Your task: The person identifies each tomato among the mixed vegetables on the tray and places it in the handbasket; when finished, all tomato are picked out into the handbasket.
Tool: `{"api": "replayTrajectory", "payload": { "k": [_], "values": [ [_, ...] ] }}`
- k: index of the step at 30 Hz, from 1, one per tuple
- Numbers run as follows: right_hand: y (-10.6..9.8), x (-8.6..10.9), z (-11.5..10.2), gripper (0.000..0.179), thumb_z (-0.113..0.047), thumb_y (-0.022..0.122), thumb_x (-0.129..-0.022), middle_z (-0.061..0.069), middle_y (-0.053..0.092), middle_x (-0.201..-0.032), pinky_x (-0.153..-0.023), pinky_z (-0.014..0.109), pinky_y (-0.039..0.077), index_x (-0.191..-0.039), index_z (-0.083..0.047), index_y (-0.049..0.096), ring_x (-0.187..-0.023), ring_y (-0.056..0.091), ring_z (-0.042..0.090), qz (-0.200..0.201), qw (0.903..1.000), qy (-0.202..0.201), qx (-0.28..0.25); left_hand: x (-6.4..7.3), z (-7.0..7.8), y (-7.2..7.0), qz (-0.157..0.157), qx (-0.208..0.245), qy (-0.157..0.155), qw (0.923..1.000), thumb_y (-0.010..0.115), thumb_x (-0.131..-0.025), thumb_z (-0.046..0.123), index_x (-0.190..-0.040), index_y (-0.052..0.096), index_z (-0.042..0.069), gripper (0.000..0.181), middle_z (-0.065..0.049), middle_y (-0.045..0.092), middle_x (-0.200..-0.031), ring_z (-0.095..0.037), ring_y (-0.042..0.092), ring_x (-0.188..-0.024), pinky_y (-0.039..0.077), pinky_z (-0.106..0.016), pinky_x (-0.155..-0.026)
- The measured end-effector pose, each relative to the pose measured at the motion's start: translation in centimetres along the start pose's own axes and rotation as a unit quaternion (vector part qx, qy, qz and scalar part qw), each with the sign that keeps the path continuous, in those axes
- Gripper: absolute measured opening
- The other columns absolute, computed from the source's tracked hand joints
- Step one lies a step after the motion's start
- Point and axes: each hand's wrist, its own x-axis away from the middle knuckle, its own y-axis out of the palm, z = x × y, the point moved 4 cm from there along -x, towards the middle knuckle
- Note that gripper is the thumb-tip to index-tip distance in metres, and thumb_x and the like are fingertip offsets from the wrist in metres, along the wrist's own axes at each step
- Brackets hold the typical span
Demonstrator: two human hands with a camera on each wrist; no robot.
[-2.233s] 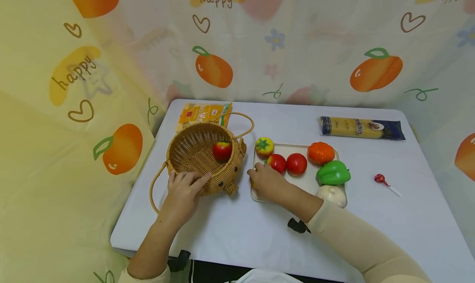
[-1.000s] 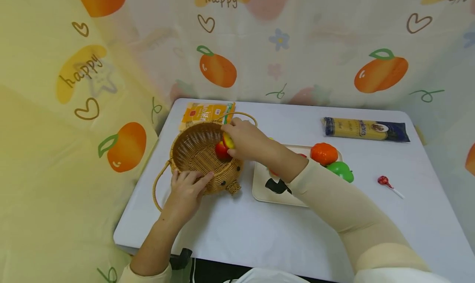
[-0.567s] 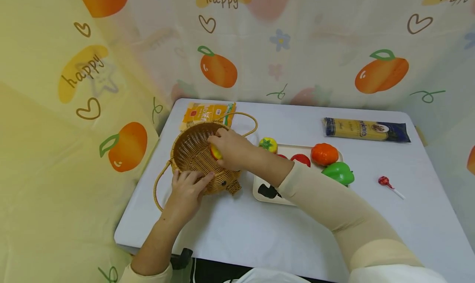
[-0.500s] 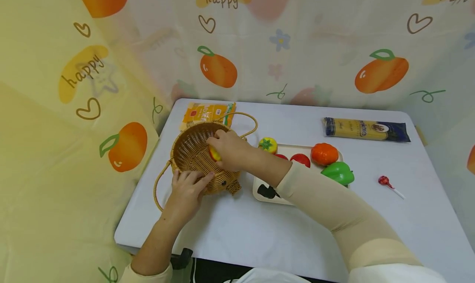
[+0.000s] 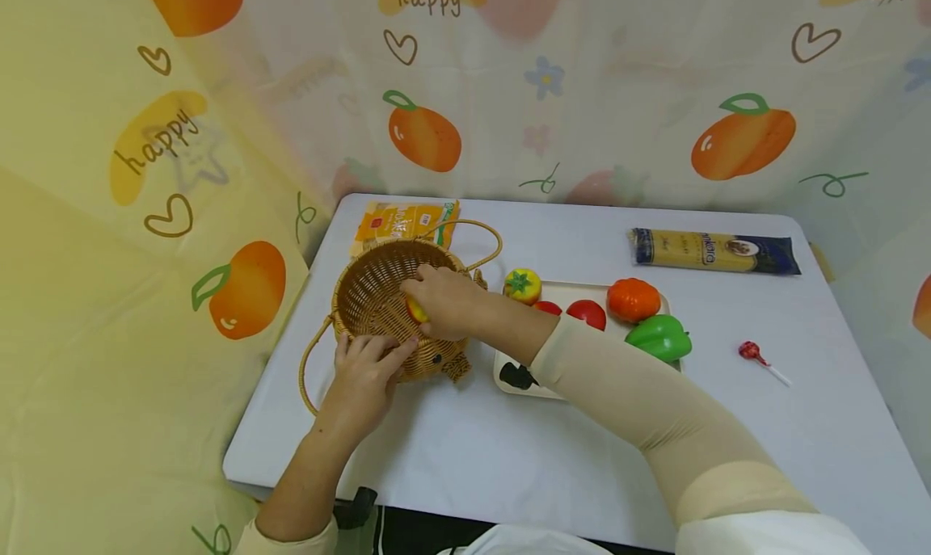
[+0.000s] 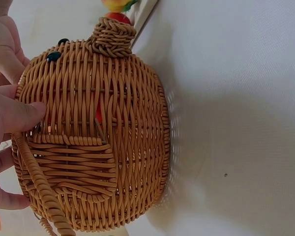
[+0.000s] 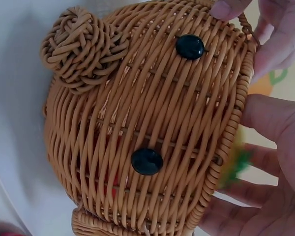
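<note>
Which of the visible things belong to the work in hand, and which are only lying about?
Probably in use:
wicker basket, gripped by the left hand
yellow-red fruit in the right hand
tray and its produce

Apparently lying about:
yellow packet
blue-and-gold packet
lollipop

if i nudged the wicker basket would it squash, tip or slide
The wicker basket would likely flex slightly rather than squash, since its close-woven strands hold a rounded shape. It might rock if pushed near the top, given its bulging sides, though the left hand grips its rim. The thin loop handle could bend more easily.
</note>
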Motion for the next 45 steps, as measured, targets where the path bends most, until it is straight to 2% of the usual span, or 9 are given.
{"api": "replayTrajectory", "payload": {
  "k": [5,13,19,28,36,40,45],
  "values": [
    [-0.7,0.8,0.4,0.072,-0.042,0.073,-0.093,0.014,0.041,-0.155,-0.111,0.046,0.047,-0.155,-0.019,0.043,-0.139,0.047,0.034,0.006,1.0,-0.004,-0.005,0.0,0.0,0.0,0.0,0.003,0.002,1.0,0.082,-0.082,-0.002,-0.122,0.076,0.017,0.045,-0.009,0.068,-0.107,-0.037,0.061,-0.104,0.033,-0.08,-0.103],
    [-3.0,3.1,2.3,0.072,-0.044,0.075,-0.091,0.011,0.04,-0.156,-0.1,0.045,0.054,-0.152,-0.022,0.046,-0.139,0.046,0.032,0.038,0.9988,0.018,-0.026,0.2,-0.2,0.0,-0.003,0.005,0.0,1.0,0.083,-0.08,-0.002,-0.123,0.075,0.016,0.047,-0.01,0.068,-0.107,-0.038,0.061,-0.105,0.032,-0.08,-0.103],
    [-3.2,4.7,5.1,0.075,-0.043,0.077,-0.09,0.014,0.038,-0.158,-0.111,0.051,0.046,-0.154,-0.02,0.045,-0.142,0.043,0.037,0.039,0.9977,0.047,-0.029,0.5,-0.5,-0.1,0.001,0.004,0.011,0.9999,0.084,-0.079,-0.002,-0.127,0.073,0.016,0.053,-0.01,0.068,-0.107,-0.038,0.061,-0.104,0.034,-0.081,-0.102],
    [-0.8,7.1,9.1,0.075,-0.043,0.077,-0.089,0.017,0.038,-0.157,-0.11,0.053,0.046,-0.153,-0.018,0.046,-0.137,0.045,0.042,0.006,0.9948,0.097,-0.03,0.8,-1.2,-0.8,0.0,0.024,0.032,0.9992,0.083,-0.076,-0.008,-0.126,0.072,0.01,0.054,-0.014,0.069,-0.115,-0.039,0.061,-0.108,0.037,-0.077,-0.103],
    [2.4,9.0,11.9,0.074,-0.036,0.08,-0.087,0.02,0.043,-0.151,-0.105,0.054,0.049,-0.152,-0.017,0.049,-0.129,0.05,0.042,-0.025,0.9881,0.143,-0.05,0.9,-1.4,-1.2,0.012,0.062,0.063,0.996,0.087,-0.072,-0.006,-0.12,0.074,0.008,0.051,-0.014,0.067,-0.111,-0.037,0.06,-0.106,0.049,-0.056,-0.095],
    [3.8,9.7,12.8,0.072,-0.037,0.081,-0.087,0.02,0.047,-0.146,-0.102,0.05,0.051,-0.15,-0.016,0.052,-0.122,0.052,0.039,-0.03,0.9861,0.154,-0.055,0.9,-1.4,-1.2,0.009,0.064,0.063,0.9959,0.087,-0.073,-0.006,-0.121,0.074,0.008,0.051,-0.013,0.067,-0.11,-0.036,0.059,-0.106,0.05,-0.053,-0.094],
    [5.2,9.9,13.2,0.066,-0.033,0.081,-0.088,0.02,0.052,-0.138,-0.1,0.047,0.052,-0.145,-0.011,0.055,-0.115,0.054,0.035,-0.032,0.987,0.148,-0.053,0.8,-1.4,-1.1,0.006,0.064,0.058,0.9963,0.087,-0.073,-0.005,-0.122,0.074,0.009,0.052,-0.013,0.067,-0.111,-0.036,0.059,-0.107,0.05,-0.054,-0.096]
  ]
}}
